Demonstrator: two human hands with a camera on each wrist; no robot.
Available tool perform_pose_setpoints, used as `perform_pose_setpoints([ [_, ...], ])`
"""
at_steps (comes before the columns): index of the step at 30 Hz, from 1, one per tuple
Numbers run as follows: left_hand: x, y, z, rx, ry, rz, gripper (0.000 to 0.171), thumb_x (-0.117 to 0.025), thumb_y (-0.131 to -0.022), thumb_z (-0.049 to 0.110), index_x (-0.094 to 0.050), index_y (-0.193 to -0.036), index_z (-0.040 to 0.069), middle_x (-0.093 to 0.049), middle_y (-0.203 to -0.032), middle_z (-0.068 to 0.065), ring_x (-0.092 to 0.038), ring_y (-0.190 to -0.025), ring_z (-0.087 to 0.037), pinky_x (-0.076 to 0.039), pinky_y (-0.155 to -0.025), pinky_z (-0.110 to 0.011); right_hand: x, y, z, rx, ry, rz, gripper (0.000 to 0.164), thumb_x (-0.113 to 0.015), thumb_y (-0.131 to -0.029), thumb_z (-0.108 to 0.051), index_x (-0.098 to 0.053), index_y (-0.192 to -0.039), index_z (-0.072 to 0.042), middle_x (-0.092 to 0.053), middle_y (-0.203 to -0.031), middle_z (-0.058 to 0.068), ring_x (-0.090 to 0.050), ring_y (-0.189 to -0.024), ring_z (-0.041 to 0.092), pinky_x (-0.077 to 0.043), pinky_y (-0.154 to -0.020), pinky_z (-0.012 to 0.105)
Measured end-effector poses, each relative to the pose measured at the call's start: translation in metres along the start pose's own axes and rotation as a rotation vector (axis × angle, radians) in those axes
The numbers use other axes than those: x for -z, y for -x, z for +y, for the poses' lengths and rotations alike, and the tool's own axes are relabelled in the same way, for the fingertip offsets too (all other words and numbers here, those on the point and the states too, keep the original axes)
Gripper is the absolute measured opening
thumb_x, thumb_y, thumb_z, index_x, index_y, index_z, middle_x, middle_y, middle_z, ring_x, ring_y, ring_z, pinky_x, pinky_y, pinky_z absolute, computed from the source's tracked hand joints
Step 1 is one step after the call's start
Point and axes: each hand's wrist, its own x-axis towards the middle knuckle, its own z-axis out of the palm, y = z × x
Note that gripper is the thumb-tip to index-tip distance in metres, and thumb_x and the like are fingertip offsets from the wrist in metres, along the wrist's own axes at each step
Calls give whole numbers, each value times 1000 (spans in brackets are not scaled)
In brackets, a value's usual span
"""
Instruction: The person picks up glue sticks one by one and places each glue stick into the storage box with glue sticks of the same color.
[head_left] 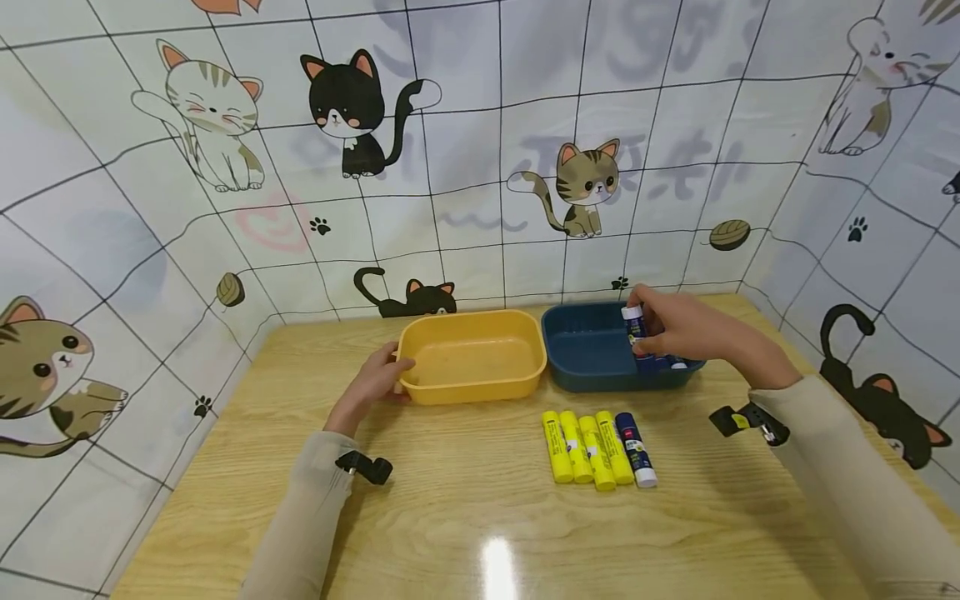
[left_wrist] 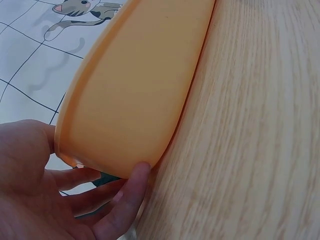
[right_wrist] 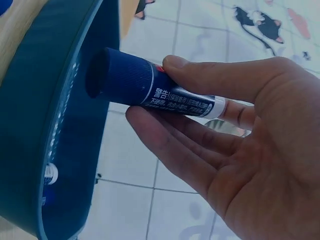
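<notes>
My right hand (head_left: 686, 325) pinches a dark blue glue stick (right_wrist: 150, 82) with a white end between thumb and fingers. It is held over the right part of the dark blue plastic bin (head_left: 588, 382), where more blue glue sticks (head_left: 677, 362) lie partly hidden under the hand. On the left, my left hand (head_left: 375, 377) grips the left end of the yellow plastic bin (head_left: 472, 392), thumb over the rim and fingers outside. In the left wrist view, fingertips touch the bin's wall (left_wrist: 125, 100) low down by the table.
In front of the blue bin, several yellow glue sticks (head_left: 595, 454) lie side by side on the wooden table (head_left: 450, 483), with one blue glue stick (head_left: 636, 450) at their right end. A cat-print wall covering (head_left: 465, 183) stands close behind the bins and at both sides.
</notes>
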Motion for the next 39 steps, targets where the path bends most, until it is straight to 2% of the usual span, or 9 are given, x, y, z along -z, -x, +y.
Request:
perform_pose_setpoints([
  [4, -1, -1, 1, 8, 8, -3, 54, -52, -98, 26, -33, -147, 15, -49, -131, -20, -59, -103, -31, -62, -71, -42, 2, -10, 10, -10, 10, -23, 52, -75, -83, -19, -44, -122, -6, -61, -79, 1, -57, -62, 12, -49, -58, 28],
  [9, 0, -1, 3, 11, 22, -24, 55, -51, -99, 24, -31, -149, 12, -47, -133, -23, -59, -106, -36, -60, -77, -49, 3, -22, 22, -19, -2, -61, 49, -74, -83, -15, -45, -121, -5, -62, -82, 3, -59, -64, 14, -51, -60, 29],
  [16, -1, 21, 25, 22, 28, -46, 57, -49, -99, 20, -27, -150, 6, -44, -137, -27, -54, -115, -42, -56, -86, -55, 5, -39, 36, -67, -92, -120, 44, -70, -85, -8, -43, -120, -4, -65, -89, 11, -67, -71, 20, -60, -64, 33],
  [19, -2, 24, 27, 19, 27, -43, 57, -49, -99, 20, -27, -150, 6, -44, -136, -27, -55, -115, -42, -57, -84, -54, 3, -46, 43, -86, -126, -158, 39, -67, -87, -6, -44, -119, -3, -65, -91, 14, -68, -74, 25, -61, -65, 34],
  [25, -3, 23, 24, 24, 20, -41, 57, -49, -99, 20, -27, -150, 6, -45, -136, -26, -55, -114, -41, -57, -84, -52, -2, -60, 50, -110, -112, -252, 39, -68, -87, -9, -44, -118, -1, -64, -84, 13, -68, -74, 29, -61, -68, 39],
  [29, -3, 23, 26, 37, 10, -33, 57, -49, -99, 21, -27, -150, 7, -45, -135, -26, -56, -111, -39, -57, -84, -52, -2, -67, 52, -139, -118, -310, 40, -67, -88, -9, -43, -119, 1, -65, -89, 15, -68, -76, 30, -61, -70, 40],
  [35, -3, 22, 29, 23, 8, -30, 58, -50, -99, 21, -27, -150, 7, -45, -134, -26, -57, -108, -38, -58, -83, -52, -4, -74, 65, -198, -154, -323, 41, -66, -89, -7, -42, -120, 2, -67, -96, 18, -68, -78, 29, -61, -71, 42],
  [39, -3, 22, 28, 23, 14, -31, 58, -50, -99, 20, -27, -150, 7, -45, -135, -26, -57, -110, -40, -58, -82, -52, -10, -76, 73, -231, -184, -328, 41, -68, -88, -8, -42, -118, 2, -66, -96, 17, -68, -78, 28, -61, -70, 42],
])
